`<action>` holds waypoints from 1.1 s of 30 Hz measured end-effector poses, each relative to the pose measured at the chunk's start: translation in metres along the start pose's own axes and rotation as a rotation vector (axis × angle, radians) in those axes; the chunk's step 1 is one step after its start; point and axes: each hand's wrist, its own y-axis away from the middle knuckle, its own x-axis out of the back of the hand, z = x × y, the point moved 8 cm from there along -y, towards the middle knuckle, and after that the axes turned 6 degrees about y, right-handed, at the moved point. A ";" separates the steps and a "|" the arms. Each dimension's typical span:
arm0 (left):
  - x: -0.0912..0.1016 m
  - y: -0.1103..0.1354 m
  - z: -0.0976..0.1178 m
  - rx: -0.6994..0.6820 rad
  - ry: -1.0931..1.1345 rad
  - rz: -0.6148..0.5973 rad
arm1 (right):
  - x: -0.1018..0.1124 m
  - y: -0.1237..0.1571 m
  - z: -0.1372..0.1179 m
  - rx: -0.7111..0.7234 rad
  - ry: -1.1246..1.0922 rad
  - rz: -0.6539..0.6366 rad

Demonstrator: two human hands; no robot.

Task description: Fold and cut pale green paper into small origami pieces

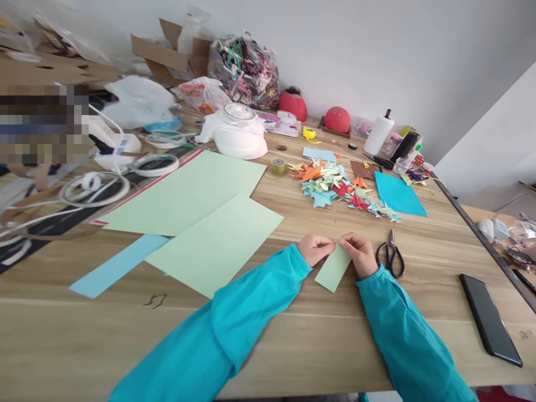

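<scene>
A small light green paper strip [334, 271] is pinched at its far end by both of my hands, just above the wooden table. My left hand [315, 249] grips its far left corner with thumb and fingertips. On the other side, my right hand [359, 254] holds the far right corner, fingers closed. Black-handled scissors [391, 257] lie right of my right hand, points facing away. Beyond my hands is a pile of folded paper shapes [329, 181] in orange, green, blue and red. Large light green sheets [221, 240] overlap to the left, next to a blue paper strip [119, 266].
A black phone [489, 318] lies near the right edge. A turquoise sheet [400, 193] rests beyond the scissors. Farther back stand a yellow-green spool [278, 166], a white bottle [379, 134] and red pincushions [337, 119]. Coiled white cables [94, 188] crowd the left side.
</scene>
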 end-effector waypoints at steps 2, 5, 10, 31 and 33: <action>-0.003 0.001 0.000 0.002 -0.014 -0.018 | 0.000 -0.001 -0.003 0.044 0.050 0.005; -0.006 0.003 0.001 0.016 -0.005 -0.013 | 0.000 -0.001 -0.006 0.089 0.091 0.007; -0.007 0.004 0.004 -0.015 -0.052 -0.011 | 0.001 -0.002 -0.004 0.065 0.032 0.014; -0.001 0.002 -0.001 0.119 0.154 -0.003 | 0.044 -0.015 0.030 -0.183 -0.603 0.368; 0.000 0.001 -0.001 0.110 0.178 0.025 | 0.038 -0.013 0.026 -0.159 -0.531 0.339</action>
